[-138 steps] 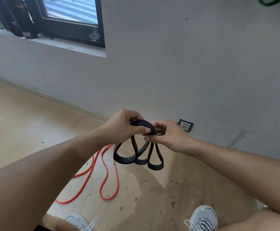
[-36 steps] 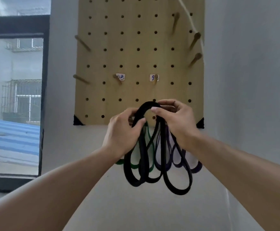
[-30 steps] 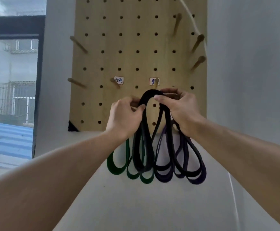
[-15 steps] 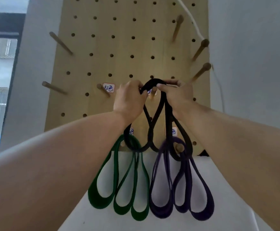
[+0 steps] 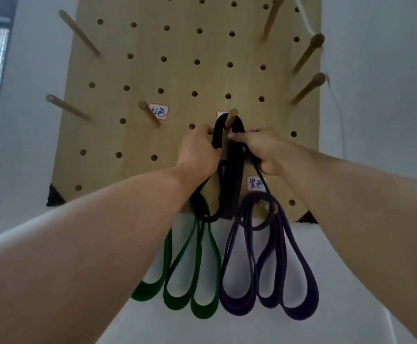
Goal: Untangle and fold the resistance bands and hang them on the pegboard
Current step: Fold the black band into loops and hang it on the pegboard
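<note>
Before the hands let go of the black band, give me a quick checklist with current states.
1. Black band top loop over the wooden peg: ok, the peg tip pokes through the loop.
2. Loop seated back against the pegboard: cannot tell.
3. Left hand and right hand gripping the band: ok, one on each side.
4. All folded strands gathered on the peg: cannot tell, the hands hide them.
5. Green band and purple band hang below: ok.

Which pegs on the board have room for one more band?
The peg by the left label and the two left-edge pegs are bare. Crowded: the middle peg carries the black band, with green band and purple band below.
</note>
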### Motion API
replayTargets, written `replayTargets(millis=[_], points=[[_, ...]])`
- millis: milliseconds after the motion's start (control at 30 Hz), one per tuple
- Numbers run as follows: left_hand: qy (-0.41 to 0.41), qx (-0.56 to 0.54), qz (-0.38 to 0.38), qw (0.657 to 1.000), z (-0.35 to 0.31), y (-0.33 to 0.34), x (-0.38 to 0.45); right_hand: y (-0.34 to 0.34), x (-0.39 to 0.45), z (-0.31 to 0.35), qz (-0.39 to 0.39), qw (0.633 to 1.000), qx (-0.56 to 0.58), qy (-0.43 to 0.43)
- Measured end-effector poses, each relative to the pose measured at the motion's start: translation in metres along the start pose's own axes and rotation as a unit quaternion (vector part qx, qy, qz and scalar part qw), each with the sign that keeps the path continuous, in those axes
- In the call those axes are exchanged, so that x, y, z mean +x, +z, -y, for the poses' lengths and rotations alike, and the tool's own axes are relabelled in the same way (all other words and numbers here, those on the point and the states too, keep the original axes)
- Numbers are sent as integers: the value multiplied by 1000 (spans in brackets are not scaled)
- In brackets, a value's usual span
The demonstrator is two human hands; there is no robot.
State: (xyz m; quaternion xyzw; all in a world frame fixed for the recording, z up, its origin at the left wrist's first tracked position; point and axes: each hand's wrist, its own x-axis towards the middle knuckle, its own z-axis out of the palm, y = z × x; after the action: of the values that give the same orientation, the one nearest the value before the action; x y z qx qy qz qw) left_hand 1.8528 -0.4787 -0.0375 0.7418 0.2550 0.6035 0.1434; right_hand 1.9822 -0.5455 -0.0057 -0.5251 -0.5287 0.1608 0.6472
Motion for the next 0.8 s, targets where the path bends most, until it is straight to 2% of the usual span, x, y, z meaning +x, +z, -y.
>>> replayTargets(millis=[100, 200, 367, 433, 500, 600, 700, 800], points=[[0, 9, 21, 1000, -3, -8, -1, 4, -9, 14, 49, 998, -15, 37], [0, 32, 36, 999, -4, -17, 1, 15, -14, 19, 39, 998, 19, 53], [-2, 68, 33, 997, 3, -19, 4, 41, -10, -14, -109, 989, 99, -15], [-1, 75, 29, 997, 5, -17, 5, 43, -8, -27, -140, 983, 107, -51], [4, 72, 22, 997, 7, -12, 4, 39, -5, -32, -176, 979, -11, -102], [19, 75, 2, 997, 7, -5, 0, 34, -1, -33, -241, 929, -214, -180], [38, 53, -7, 998, 5, -3, -3, 29, -1, -29, -247, 910, -251, -220], [48, 79, -15, 996, 10, 1, 1, 20, 1, -22, -264, 884, -276, -269]])
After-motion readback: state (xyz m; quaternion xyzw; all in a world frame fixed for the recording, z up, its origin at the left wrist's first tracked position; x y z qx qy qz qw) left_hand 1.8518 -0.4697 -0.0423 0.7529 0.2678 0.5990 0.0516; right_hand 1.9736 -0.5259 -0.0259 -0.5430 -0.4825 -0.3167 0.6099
